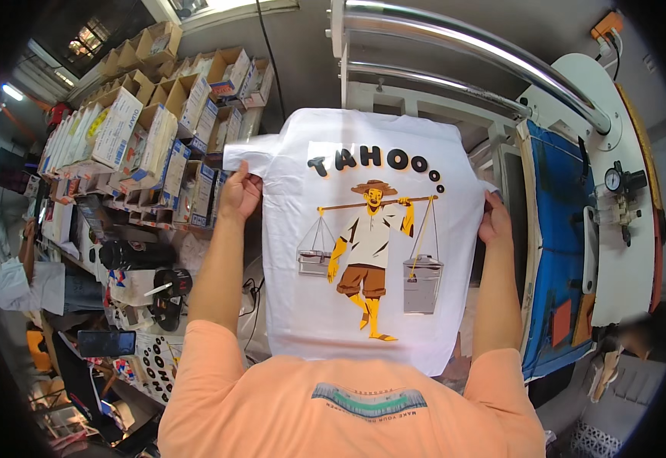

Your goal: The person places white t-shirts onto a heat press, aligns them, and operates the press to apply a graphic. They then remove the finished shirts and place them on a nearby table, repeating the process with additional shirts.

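A white T-shirt (371, 130) is held spread out before me, printed with dark lettering and a cartoon figure in a hat carrying two metal containers on a pole. My left hand (237, 191) pinches its left sleeve near the cuff. My right hand (495, 217) grips the right sleeve, with the fingers partly hidden by the fabric. The shirt's lower edge reaches my peach-coloured shirt.
A heat press with steel rails (470, 46), blue platen (544, 336) and gauge (613, 177) stands right. Left are stacked cardboard boxes (111, 130), a phone (106, 343) on a cluttered table and another person (27, 278) at the far edge. A cable hangs behind.
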Demonstrator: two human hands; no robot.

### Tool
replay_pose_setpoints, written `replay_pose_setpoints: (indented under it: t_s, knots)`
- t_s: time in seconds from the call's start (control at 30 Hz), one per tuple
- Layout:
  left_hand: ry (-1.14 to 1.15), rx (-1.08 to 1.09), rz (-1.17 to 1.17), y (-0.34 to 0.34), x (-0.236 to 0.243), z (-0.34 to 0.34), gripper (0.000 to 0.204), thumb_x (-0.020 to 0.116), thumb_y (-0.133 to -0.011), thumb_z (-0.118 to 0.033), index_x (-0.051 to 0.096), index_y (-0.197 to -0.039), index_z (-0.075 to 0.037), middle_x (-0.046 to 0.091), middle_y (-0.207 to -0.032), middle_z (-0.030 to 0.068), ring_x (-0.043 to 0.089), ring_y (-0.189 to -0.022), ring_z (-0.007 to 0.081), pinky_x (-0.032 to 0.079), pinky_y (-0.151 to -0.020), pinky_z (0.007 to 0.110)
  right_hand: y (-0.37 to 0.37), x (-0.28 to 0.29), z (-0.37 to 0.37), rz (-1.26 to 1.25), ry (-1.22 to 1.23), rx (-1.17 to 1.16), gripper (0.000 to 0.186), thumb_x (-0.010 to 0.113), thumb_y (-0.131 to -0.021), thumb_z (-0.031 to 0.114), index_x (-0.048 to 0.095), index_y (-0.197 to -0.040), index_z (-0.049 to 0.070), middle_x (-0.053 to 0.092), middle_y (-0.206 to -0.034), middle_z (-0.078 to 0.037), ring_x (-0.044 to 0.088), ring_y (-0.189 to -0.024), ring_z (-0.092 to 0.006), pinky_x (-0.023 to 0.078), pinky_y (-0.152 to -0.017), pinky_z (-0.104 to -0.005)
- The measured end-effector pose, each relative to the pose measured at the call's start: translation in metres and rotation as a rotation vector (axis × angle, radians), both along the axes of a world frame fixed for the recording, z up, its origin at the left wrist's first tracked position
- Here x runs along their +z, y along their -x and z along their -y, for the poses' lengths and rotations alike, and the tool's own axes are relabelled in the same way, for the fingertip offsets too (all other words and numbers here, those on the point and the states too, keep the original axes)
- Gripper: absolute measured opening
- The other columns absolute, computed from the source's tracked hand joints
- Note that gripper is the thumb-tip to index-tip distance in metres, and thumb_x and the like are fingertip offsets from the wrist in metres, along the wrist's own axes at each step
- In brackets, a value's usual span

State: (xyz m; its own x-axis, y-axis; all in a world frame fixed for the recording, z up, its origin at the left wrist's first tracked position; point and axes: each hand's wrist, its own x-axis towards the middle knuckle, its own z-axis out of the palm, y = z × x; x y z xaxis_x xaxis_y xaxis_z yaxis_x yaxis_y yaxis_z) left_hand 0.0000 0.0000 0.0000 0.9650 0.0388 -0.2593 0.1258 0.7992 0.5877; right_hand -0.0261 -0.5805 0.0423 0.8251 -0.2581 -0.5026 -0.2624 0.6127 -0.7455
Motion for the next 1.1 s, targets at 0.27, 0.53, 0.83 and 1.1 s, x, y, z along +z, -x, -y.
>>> replay_pose_setpoints:
  t_s: [0.27,0.53,0.83,1.1]
  knots:
    - [-0.011,-0.01,-0.001,-0.009,0.009,-0.007,0.035,0.048,-0.102,-0.027,0.058,-0.121,0.001,0.064,-0.122,0.0128,0.057,-0.119,0.0261,0.041,-0.107,0.042,-0.019,-0.007,0.0,0.077,0.033,0.005,0.026,0.058,-0.094,0.008,0.053,-0.12,0.009,0.063,-0.11,-0.009,0.062,-0.099,-0.0225,0.052,-0.092,-0.0395]
    - [-0.72,0.051,-0.261,0.029,0.03,0.014,0.03,0.059,-0.096,-0.023,0.058,-0.119,-0.004,0.065,-0.104,0.0089,0.063,-0.095,0.025,0.049,-0.091,0.034,0.02,0.017,-0.008,-0.004,0.767,0.056,0.027,0.063,-0.09,0.014,0.061,-0.114,0.002,0.065,-0.112,-0.012,0.062,-0.102,-0.0256,0.049,-0.09,-0.0387]
    - [-1.731,-0.032,0.661,0.254,0.071,0.097,0.023,0.07,-0.076,-0.002,0.07,-0.099,-0.002,0.064,-0.113,0.016,0.056,-0.115,0.0376,0.043,-0.101,0.046,0.248,0.043,-0.105,0.533,1.765,0.346,0.025,0.069,-0.078,0.012,0.068,-0.102,0.006,0.062,-0.115,-0.013,0.053,-0.115,-0.0361,0.041,-0.1,-0.0475]
    - [-1.726,-0.075,0.634,0.27,0.066,0.104,0.031,0.076,-0.072,-0.007,0.071,-0.102,-0.003,0.063,-0.119,0.017,0.049,-0.125,0.0385,0.04,-0.104,0.047,0.26,0.032,-0.11,0.515,1.8,0.357,0.033,0.073,-0.076,0.021,0.068,-0.105,0.007,0.06,-0.12,-0.013,0.05,-0.119,-0.0358,0.038,-0.103,-0.0484]
